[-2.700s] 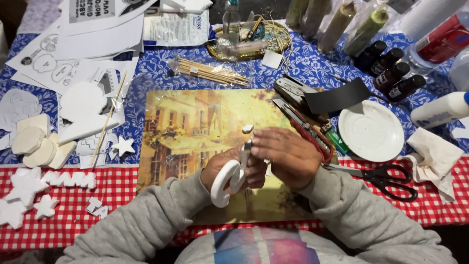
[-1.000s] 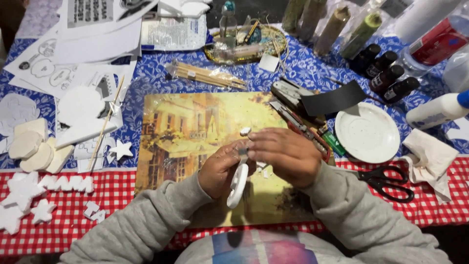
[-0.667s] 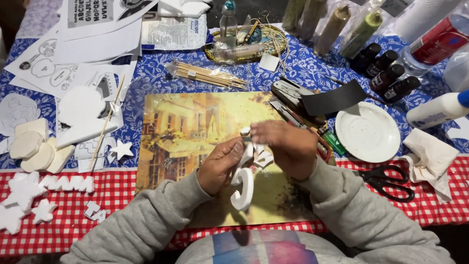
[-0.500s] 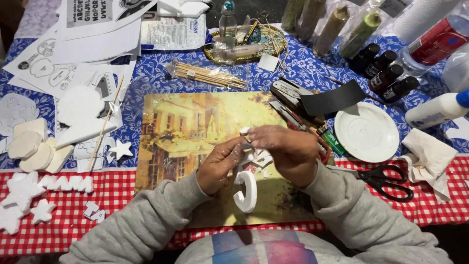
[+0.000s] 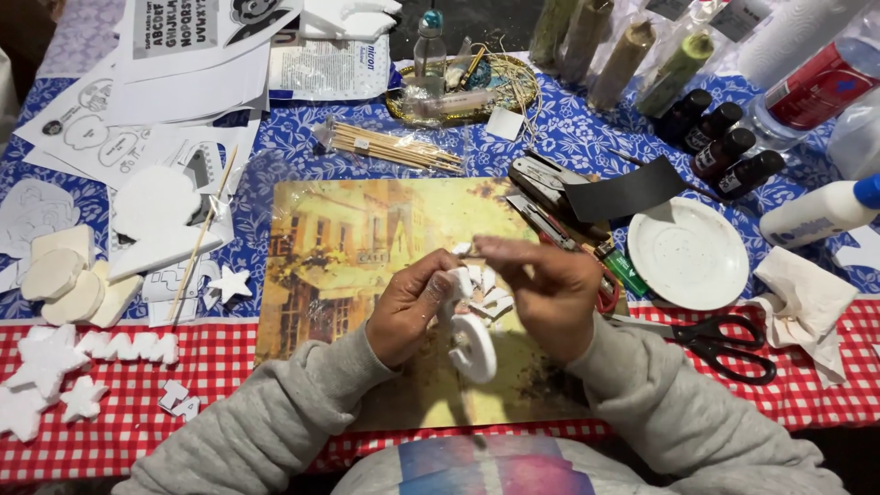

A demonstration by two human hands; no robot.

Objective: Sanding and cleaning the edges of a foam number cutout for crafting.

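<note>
Over the picture placemat (image 5: 348, 247), my left hand (image 5: 412, 307) grips a white foam ring-shaped cutout (image 5: 473, 348), which hangs down from my fingers. My right hand (image 5: 541, 289) is closed on its upper end, where a small tool tip (image 5: 461, 248) pokes out to the left. Small white foam scraps (image 5: 486, 291) lie on the mat between my two hands. Both sleeves are grey.
Black scissors (image 5: 724, 344) lie at the right, beside a white plate (image 5: 687, 252) and crumpled tissue (image 5: 807, 302). Wooden skewers (image 5: 394, 147), a glue bottle (image 5: 816, 213), small dark bottles (image 5: 724, 151) and a stapler (image 5: 550, 188) sit behind. White foam stars (image 5: 55, 376) lie left.
The foam cutout has been turned in my hands, from broad face up to hanging edge-on. My hands shifted slightly right and up, and foam scraps now show beneath them.
</note>
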